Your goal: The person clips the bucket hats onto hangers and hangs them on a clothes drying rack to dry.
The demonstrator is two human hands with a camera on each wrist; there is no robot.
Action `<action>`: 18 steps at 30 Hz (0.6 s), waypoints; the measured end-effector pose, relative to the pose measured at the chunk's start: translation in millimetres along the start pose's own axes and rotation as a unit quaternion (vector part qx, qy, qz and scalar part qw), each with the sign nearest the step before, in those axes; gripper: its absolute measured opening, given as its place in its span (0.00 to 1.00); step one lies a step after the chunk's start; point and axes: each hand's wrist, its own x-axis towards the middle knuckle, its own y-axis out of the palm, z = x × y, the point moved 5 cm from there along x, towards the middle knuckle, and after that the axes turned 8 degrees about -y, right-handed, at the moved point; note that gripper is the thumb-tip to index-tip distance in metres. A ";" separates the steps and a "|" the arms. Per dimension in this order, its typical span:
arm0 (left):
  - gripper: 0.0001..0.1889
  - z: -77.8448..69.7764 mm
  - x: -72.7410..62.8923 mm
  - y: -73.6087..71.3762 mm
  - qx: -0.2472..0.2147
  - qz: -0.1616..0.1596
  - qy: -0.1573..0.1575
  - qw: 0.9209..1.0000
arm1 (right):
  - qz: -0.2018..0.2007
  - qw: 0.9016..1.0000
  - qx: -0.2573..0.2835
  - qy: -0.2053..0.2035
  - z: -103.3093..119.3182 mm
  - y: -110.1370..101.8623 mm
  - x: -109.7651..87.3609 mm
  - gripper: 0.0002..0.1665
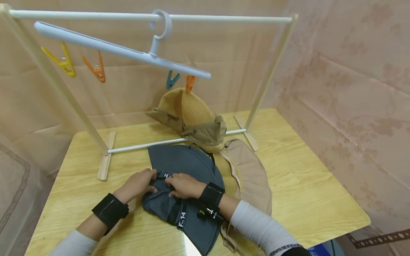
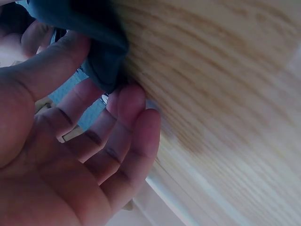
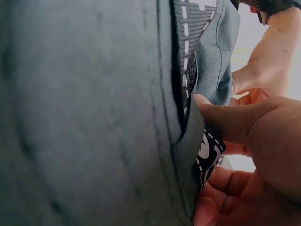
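Note:
A dark grey-blue sun hat (image 1: 179, 156) with a wide brim lies on the table, a black strap marked F-14 (image 1: 182, 215) running across it. My left hand (image 1: 138, 185) pinches the hat's fabric at its left side, thumb on one face and fingers behind, as the left wrist view shows. With thumb and fingers, my right hand (image 1: 185, 185) pinches the fabric beside a black-and-white lettered band (image 3: 209, 150). Both hands are close together at the band. Behind the dark hat, a yellow knit hat with a khaki brim (image 1: 205, 133) is at an orange clothespin (image 1: 190, 84).
Above the table stands a rack with a white top bar (image 1: 224, 18) and low crossbar (image 1: 147, 145). From it hangs a tilted pale hanger (image 1: 96, 44) with yellow (image 1: 65, 65), orange (image 1: 98, 71) and teal (image 1: 172, 81) clothespins. A beige brim (image 1: 251, 174) lies right of the dark hat.

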 end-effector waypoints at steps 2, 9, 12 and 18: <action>0.18 0.5 0.7 0.4 0.002 0.002 -0.002 1.000 | 0.004 1.000 0.002 0.003 -0.1 0.0 0.3 0.14; 0.17 4.1 0.7 0.9 0.000 0.007 -0.011 1.000 | 0.008 1.000 -0.003 0.009 3.0 -0.8 1.9 0.13; 0.17 5.0 0.6 1.5 -0.002 0.005 -0.013 1.000 | 0.010 1.000 -0.008 0.011 4.3 -1.1 1.8 0.13; 0.18 5.7 1.9 1.6 -0.010 0.003 -0.020 1.000 | 0.016 1.000 -0.015 0.014 5.9 -2.6 2.9 0.10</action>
